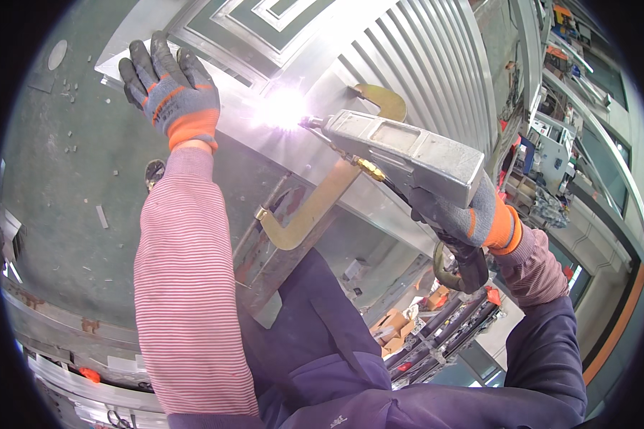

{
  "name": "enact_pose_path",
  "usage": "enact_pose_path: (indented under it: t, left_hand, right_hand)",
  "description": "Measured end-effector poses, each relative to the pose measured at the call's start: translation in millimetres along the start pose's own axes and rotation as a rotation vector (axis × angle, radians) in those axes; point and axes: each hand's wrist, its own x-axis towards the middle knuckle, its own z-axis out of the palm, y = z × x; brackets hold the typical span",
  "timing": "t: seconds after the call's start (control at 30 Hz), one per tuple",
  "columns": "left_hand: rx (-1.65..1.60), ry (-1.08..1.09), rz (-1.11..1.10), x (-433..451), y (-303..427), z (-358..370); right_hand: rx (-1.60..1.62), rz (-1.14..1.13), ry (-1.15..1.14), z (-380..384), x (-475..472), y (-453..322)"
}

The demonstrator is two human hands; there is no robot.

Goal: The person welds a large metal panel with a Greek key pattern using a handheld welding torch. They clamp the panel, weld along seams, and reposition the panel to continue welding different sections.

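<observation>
My left hand, in a grey and orange work glove, lies with fingers spread on the edge of a metal panel that has slats and a square spiral pattern. In my gloved right hand is a handheld laser welding gun. A brilliant white-violet glare at its nozzle hides the spot on the panel under it. A brass-coloured fitting and thin tube run along the gun's side. Beside the glare, a yellowish C-clamp grips the panel to a rusty steel beam; part of the clamp is behind the gun.
Small metal offcuts are scattered on the green floor. A shoe shows beside my left forearm. Cardboard boxes and a rack of long bars stand at lower right. A cluttered workbench is farther right.
</observation>
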Motion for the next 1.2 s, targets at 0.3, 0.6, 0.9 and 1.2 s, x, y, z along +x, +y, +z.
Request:
enact_pose_path:
  t: [0.3, 0.6, 0.9, 1.2]
  left_hand:
    - [0.004, 0.005, -0.006, -1, 0, 1]
    - [0.012, 0.008, 0.001, -1, -2, 2]
    - [0.002, -0.063, 0.024, 2, 3, -8]
    - [-0.007, -0.058, 0.025, 2, 2, -8]
  right_hand:
    - [0.136, -0.04, -0.001, 2, 0, 12]
    - [0.032, -0.003, 0.029, 5, -2, -2]
    - [-0.016, 0.018, 0.048, 5, -2, -8]
    - [0.015, 0.101, 0.076, 10, -2, -19]
